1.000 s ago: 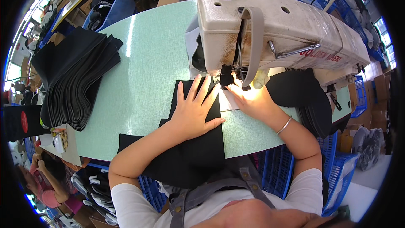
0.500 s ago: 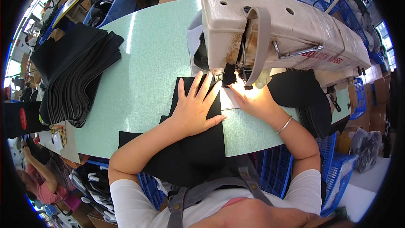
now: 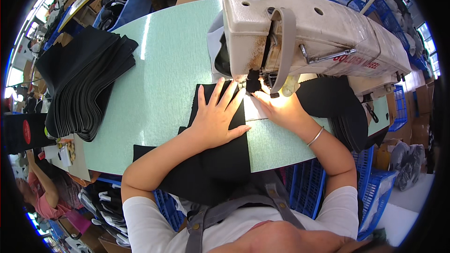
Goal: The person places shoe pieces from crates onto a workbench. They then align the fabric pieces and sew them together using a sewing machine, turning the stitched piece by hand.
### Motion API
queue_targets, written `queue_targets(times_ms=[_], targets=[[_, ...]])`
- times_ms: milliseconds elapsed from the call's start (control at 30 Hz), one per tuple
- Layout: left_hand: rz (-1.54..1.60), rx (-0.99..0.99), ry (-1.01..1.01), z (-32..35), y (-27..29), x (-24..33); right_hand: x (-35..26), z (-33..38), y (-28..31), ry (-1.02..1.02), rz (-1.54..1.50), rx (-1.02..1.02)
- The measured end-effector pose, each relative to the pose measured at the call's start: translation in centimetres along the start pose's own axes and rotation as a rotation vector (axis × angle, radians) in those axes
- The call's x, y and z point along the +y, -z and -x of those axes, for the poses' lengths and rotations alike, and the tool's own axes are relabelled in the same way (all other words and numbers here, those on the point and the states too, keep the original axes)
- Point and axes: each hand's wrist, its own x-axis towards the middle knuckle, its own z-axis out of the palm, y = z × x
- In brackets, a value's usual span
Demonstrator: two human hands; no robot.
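Observation:
My left hand (image 3: 216, 117) lies flat with fingers spread on a piece of black fabric (image 3: 225, 168), its fingertips close to the needle area of a white sewing machine (image 3: 300, 33). The fabric runs from under the machine head, over the table's near edge and down toward my lap. My right hand (image 3: 283, 110) is just right of the needle area in the bright lamp light. One finger of it reaches toward the needle; the machine's lever and glare hide the others, so what it grips is unclear. A silver bangle circles that wrist.
On the pale green table (image 3: 164, 51) a tall stack of black fabric pieces (image 3: 84, 79) stands at the left. More black pieces (image 3: 333, 105) lie right of my right hand. Blue crates (image 3: 307, 185) stand below the front edge. A person in a pink top (image 3: 47, 201) sits at the lower left.
My hands and the fabric hold nearly the same place. The whole view has shifted very slightly. At the lower left the other person has leaned and moved an arm.

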Motion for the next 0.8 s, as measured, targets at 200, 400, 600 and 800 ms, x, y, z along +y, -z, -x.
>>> queue_targets(times_ms=[200, 400, 600, 800], targets=[[-0.008, 0.036, -0.021, -0.01, -0.07, -0.02, 0.12, 0.28, -0.15, -0.008, 0.008, -0.019], [-0.012, 0.022, -0.014, -0.06, 0.00, -0.04, 0.22, 0.30, -0.25, -0.009, -0.001, -0.020], [-0.001, 0.021, -0.009, -0.02, 0.02, -0.01, 0.30, 0.37, -0.25, 0.009, 0.016, 0.004], [-0.021, -0.010, 0.011, -0.10, 0.07, -0.01, 0.53, 0.76, -0.37, -0.055, 0.008, -0.125]])
